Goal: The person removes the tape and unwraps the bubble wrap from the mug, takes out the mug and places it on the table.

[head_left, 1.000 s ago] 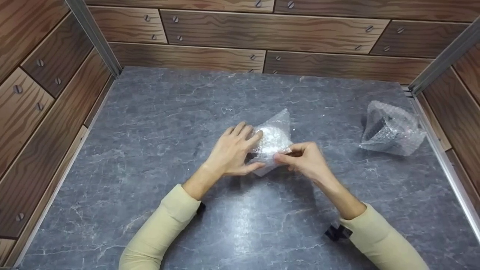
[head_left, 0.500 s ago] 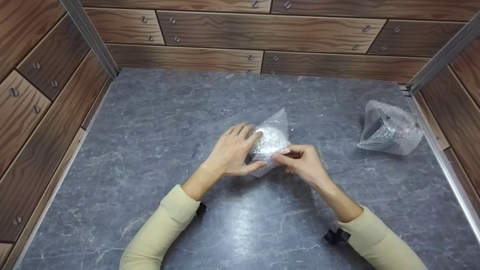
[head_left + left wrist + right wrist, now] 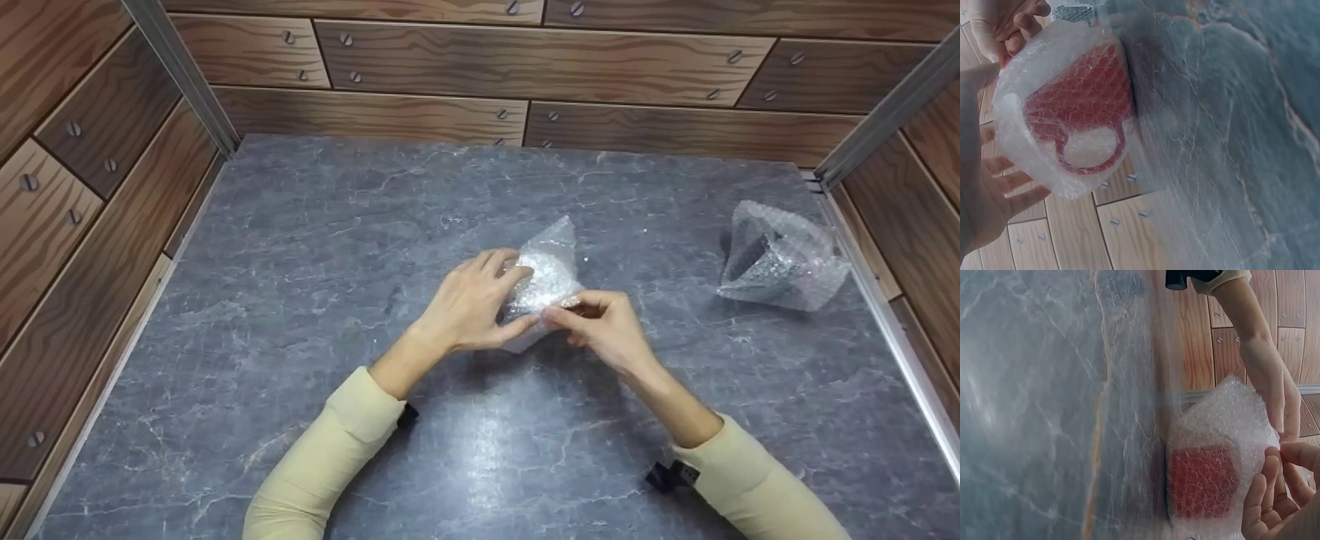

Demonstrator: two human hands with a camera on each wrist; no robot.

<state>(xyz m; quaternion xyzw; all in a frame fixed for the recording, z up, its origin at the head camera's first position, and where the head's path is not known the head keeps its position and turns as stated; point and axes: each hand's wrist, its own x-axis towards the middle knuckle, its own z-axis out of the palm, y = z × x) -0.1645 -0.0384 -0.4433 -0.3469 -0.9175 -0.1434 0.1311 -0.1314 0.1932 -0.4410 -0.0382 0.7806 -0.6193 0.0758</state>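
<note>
A red mug (image 3: 1086, 93) with a loop handle shows through the bubble wrap (image 3: 1022, 76) around it in the left wrist view. In the head view the wrapped bundle (image 3: 547, 281) is on the grey table, and its wrap rises to a point at the far side. My left hand (image 3: 472, 300) rests against its left side with fingers spread, the thumb reaching along the near side. At the near right, my right hand (image 3: 607, 326) pinches an edge of the bubble wrap between thumb and index finger. The right wrist view shows this pinch on top of the bundle.
Another piece of bubble wrap, crumpled (image 3: 787, 259), lies by the table's right edge; what it holds, if anything, is unclear. Wood-patterned panels (image 3: 420, 64) enclose the marbled table (image 3: 360, 202) at the back and sides. Metal rails (image 3: 892, 330) run along the right edge.
My left hand has shifted slightly to the right, its thumb closer to my right fingertips. My right hand keeps its pinch on the wrap and has barely moved.
</note>
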